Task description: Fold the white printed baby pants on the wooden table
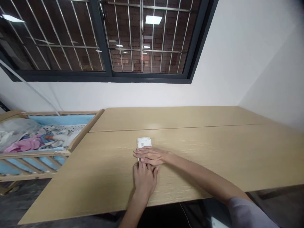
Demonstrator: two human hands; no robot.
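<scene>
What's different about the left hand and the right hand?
The right hand lies across the white packet with its fingers pointing left; the left hand points its fingers toward the window. The left hand is nearer the front edge of the table; the right hand is farther away. Both are bare and palm down.

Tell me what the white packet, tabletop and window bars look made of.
White packet: probably thin plastic film or paper, fairly matte; its edges look uneven, though the right hand covers part of it.
Tabletop: wood or wood-look laminate, satin; pale tan with a soft sheen.
Window bars: likely polished metal, silvery with bright highlights.
</scene>
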